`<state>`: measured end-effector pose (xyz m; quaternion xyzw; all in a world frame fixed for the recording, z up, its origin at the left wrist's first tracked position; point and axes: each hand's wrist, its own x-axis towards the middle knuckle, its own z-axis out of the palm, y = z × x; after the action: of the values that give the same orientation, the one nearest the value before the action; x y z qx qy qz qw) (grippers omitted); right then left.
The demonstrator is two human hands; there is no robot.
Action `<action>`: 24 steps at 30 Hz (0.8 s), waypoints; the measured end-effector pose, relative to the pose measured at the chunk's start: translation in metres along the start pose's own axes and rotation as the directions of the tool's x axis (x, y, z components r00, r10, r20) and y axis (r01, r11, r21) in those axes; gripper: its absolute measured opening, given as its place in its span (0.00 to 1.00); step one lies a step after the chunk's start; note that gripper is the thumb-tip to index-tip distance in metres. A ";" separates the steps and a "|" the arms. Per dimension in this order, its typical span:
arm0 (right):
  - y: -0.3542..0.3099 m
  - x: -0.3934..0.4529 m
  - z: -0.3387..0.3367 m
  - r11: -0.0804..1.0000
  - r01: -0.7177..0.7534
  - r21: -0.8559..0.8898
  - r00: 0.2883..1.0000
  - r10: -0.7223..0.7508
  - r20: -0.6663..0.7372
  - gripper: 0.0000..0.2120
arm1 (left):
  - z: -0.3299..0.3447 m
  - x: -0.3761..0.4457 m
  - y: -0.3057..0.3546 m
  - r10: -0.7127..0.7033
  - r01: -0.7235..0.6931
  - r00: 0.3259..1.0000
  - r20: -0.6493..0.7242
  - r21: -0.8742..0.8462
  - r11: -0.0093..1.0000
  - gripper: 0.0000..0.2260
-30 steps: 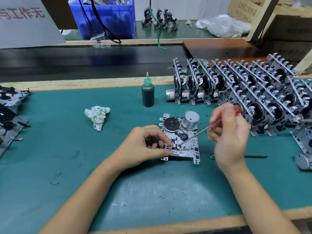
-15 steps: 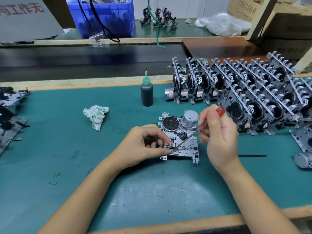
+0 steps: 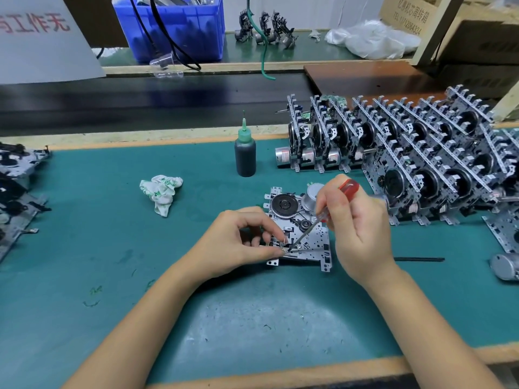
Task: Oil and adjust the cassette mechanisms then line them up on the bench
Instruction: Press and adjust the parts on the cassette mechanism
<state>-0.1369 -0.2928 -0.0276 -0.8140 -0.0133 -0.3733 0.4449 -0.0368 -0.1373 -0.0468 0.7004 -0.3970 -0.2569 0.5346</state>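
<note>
Head view: green bench mat [image 3: 84, 248] with wood edging, worn pale patch at 6 o'clock. Dark conveyor belt [image 3: 140, 102] behind at 12, second green bench beyond it. Grey sign [image 3: 42, 37] with red characters at 10–11. Cardboard boxes [image 3: 477, 32] at 1–2. Rows of finished cassette mechanisms [image 3: 407, 153] standing on edge at 2–3, packed touching each other. More mechanisms lying flat at 9 [image 3: 16, 192], cut off by frame edge. Blue bin [image 3: 174, 26] at 11–12 on far bench, black cables draped over its front, contents unclear. White plastic bag [image 3: 370, 37] at 1. Cassette mechanism [image 3: 300, 228] flat on mat at centre. Left hand [image 3: 238, 242] pinching its near-left edge, fingers curled. Right hand [image 3: 356, 220] gripping red-handled screwdriver [image 3: 323, 217], tip down on mechanism just beside left fingertips. Dark oil bottle [image 3: 245, 155] with green nozzle upright at 12, apart from mechanism. Crumpled white-green rag [image 3: 161, 192] at 10. Thin black stick [image 3: 418, 259] flat at 3.
</note>
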 end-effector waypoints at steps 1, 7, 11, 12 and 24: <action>-0.002 0.001 0.000 0.999 0.036 -0.025 0.999 -0.035 0.031 0.13 | 0.000 0.000 0.002 0.017 -0.017 1.000 -0.006 0.001 1.000 0.10; -0.006 0.005 0.003 0.993 0.071 -0.094 0.990 -0.058 0.128 0.18 | 0.012 0.004 0.014 0.218 -0.204 0.969 -0.120 0.117 0.972 0.12; -0.012 0.015 -0.003 0.996 -0.039 0.082 0.979 0.022 0.201 0.16 | 0.016 0.007 0.017 0.271 -0.245 0.950 -0.155 0.169 0.955 0.06; -0.016 0.020 -0.004 0.962 -0.121 0.244 0.970 0.063 0.234 0.14 | 0.015 0.008 0.016 0.277 -0.250 0.949 -0.149 0.176 0.952 0.07; -0.035 0.043 0.016 0.656 -0.414 0.631 0.833 -0.006 0.553 0.22 | 0.006 0.003 0.011 0.178 -0.157 0.970 -0.166 0.132 0.979 0.05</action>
<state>-0.1092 -0.2735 0.0185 -0.6321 -0.1820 -0.0526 0.7514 -0.0427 -0.1439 -0.0381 0.7147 -0.4200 -0.1237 0.5455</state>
